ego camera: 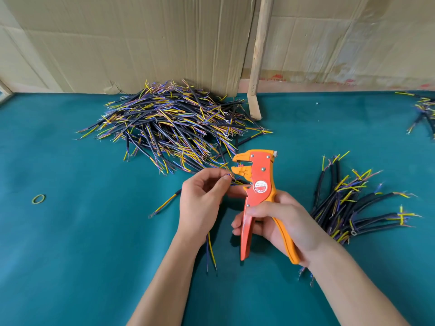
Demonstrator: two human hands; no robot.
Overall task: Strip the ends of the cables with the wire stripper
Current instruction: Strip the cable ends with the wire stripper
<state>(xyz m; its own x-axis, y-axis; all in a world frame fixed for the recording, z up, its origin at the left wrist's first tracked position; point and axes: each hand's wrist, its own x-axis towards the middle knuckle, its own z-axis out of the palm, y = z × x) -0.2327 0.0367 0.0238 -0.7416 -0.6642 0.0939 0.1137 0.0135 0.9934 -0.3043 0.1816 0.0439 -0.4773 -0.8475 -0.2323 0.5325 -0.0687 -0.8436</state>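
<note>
A flat teal mat with a faintly fuzzy, felt-like surface covers the table, backed by creased sheets of brown corrugated cardboard and a pale wooden stick leaning upright against them. A large, bristly heap of short cables lies near the cardboard: black rubbery sheaths with thin yellow, blue and brown inner wires splaying from the ends. A smaller, tidier bundle of cables fans out just beside the right forearm, and a few more cables sit at the far right edge. A small yellow-green rubber band lies alone on the left. The right hand grasps the wire stripper, fingers curled around its smooth orange and yellow plastic handles, the beak-shaped jaws parted and pointing up and left. The left hand pinches one cable between thumb and fingertips, the cable's frayed end raised to the jaws while its other end trails below the wrist over the mat.
</note>
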